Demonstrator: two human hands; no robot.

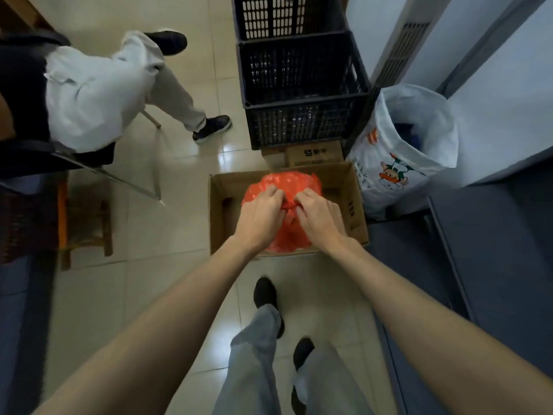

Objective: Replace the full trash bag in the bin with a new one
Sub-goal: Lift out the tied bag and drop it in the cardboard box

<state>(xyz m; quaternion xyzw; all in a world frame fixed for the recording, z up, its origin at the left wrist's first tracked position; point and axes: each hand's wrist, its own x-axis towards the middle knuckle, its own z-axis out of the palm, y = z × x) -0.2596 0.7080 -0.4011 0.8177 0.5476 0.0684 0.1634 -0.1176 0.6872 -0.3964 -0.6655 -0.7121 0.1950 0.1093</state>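
Observation:
A full red trash bag [287, 182] sits inside an open cardboard box [220, 205] on the tiled floor in front of me. My left hand [260, 214] and my right hand [317, 214] both pinch the gathered plastic at the bag's top, close together over its middle. The twisted neck of the bag shows between my fingertips. The hands hide much of the bag's near side.
A white printed sack [413, 151] stands open to the right of the box. Stacked black crates [299, 85] and a small carton [314, 152] lie behind it. A seated person [98, 94] is at the left, near a wooden stool [86, 223]. Grey cabinets [493, 265] line the right.

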